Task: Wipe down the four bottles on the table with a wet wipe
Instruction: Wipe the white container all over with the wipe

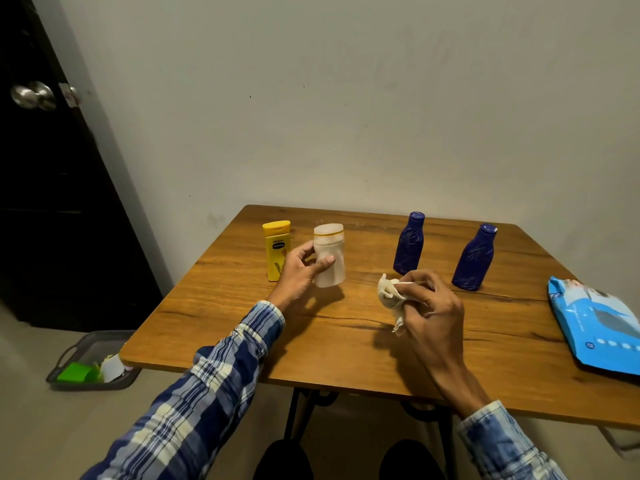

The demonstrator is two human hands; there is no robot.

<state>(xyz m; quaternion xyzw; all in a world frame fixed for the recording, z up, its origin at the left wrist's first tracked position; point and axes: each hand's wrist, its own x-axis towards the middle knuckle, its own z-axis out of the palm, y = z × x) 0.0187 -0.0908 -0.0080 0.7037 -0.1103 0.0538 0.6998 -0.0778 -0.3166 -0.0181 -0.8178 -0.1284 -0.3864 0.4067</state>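
My left hand (300,268) grips a pale cream bottle (330,251) around its waist and holds it upright just above the wooden table (242,327). A yellow bottle (276,249) stands right behind that hand at the table's far left. Two dark blue bottles stand upright further right, one (409,242) in the middle and one (473,258) to its right. My right hand (427,303) holds a crumpled white wet wipe (391,294) in front of the blue bottles, apart from the cream bottle.
A blue wet-wipe pack (595,329) lies at the table's right edge. On the floor to the left sits a grey tray (93,362) holding a green item and scraps. A dark door (52,168) stands at the left, and a pale wall runs behind the table.
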